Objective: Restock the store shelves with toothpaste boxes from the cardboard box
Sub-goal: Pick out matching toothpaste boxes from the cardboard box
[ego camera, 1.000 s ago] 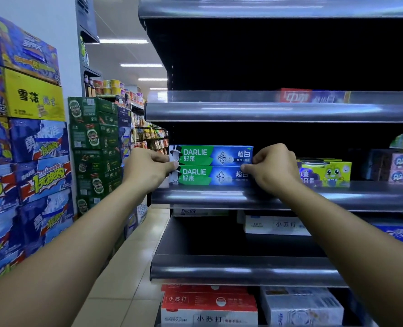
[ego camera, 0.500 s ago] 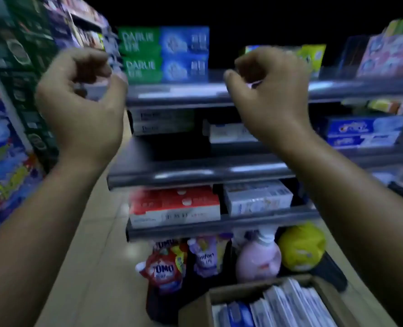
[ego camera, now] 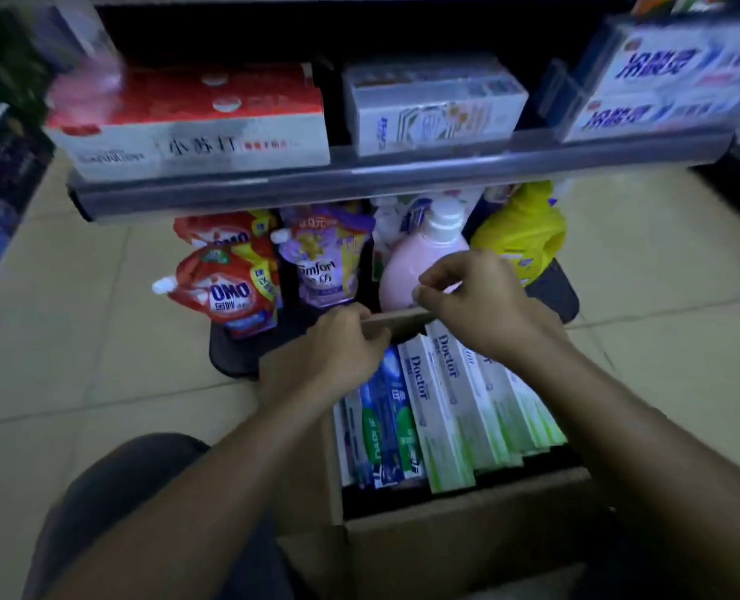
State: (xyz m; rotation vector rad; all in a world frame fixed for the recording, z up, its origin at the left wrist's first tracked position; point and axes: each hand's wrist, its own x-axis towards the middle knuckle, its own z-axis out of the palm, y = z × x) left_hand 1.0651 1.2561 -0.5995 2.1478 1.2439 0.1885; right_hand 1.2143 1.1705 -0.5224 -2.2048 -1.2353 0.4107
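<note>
Toothpaste boxes [ego camera: 446, 400] stand on edge in a packed row inside the open cardboard box [ego camera: 468, 530], directly beneath both hands.

Left hand [ego camera: 333, 352]: over the far left corner of the cardboard box, fingers curled, fingertips at the far rim. Cannot tell whether they grip the rim or only touch it.

Right hand [ego camera: 476, 309]: above the far rim, right of centre. Fingers curled in, thumb close against forefinger, nothing visible between them.

Row contents: white-and-green boxes marked "Doctor" fill the middle and right side. Blue-and-green boxes [ego camera: 385, 430] sit along the left wall.

The cardboard box rests on the tiled floor [ego camera: 78, 318], near the person's knee [ego camera: 113, 491] in dark trousers.

Just past the far rim, at the foot of the shelving: a red OMO pouch [ego camera: 225, 292], a purple Comfort pouch [ego camera: 325, 262], a pink bottle [ego camera: 416, 262] and a yellow bottle [ego camera: 524, 231].

Above these, the lowest shelf [ego camera: 359, 184] carries a red-and-white carton [ego camera: 195, 123] at its left end, a white carton [ego camera: 433, 106] mid-shelf, and blue-lettered boxes [ego camera: 662, 88] at the right end. The view is blurred there.
</note>
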